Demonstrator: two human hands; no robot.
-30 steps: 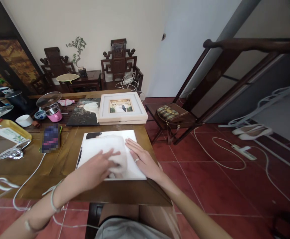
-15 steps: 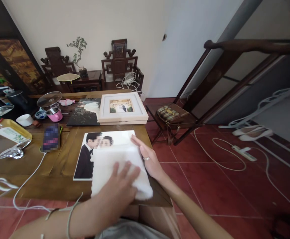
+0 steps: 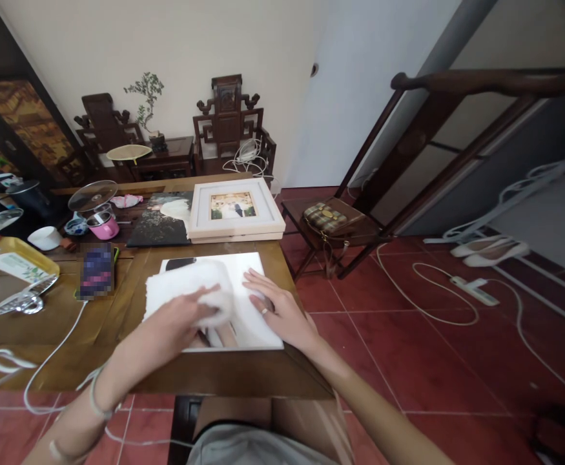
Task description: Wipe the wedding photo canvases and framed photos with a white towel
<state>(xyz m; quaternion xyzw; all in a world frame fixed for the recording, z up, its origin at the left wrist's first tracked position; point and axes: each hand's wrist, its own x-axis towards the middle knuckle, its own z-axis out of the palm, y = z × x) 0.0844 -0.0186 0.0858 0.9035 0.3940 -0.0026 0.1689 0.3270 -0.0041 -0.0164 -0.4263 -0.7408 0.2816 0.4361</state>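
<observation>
A photo print (image 3: 257, 326) with a white border lies flat on the wooden table, close to its right corner. Across its left half is a fluffy white cloth (image 3: 166, 285), which hides most of the pictured couple. My left hand (image 3: 185, 318) presses down on the cloth with bent fingers and grips its bunched part; some fingertips are blurred. Flat on the right side of the print rests my right hand (image 3: 282, 311), its fingers stretched out and a ring on one of them. It holds nothing.
Behind the print stand a stacked white picture frame (image 3: 272, 216) and a dark photo panel (image 3: 159, 226). Leftward are a phone (image 3: 95, 271) on a cable, a pink mug (image 3: 102, 226) and a bottle of yellow liquid (image 3: 20, 258). A chair (image 3: 359, 223) holds a plaid bag.
My left hand has swept the white cloth leftward over the print, uncovering its lower right part. My right hand has shifted slightly and still lies on the print's right side.
</observation>
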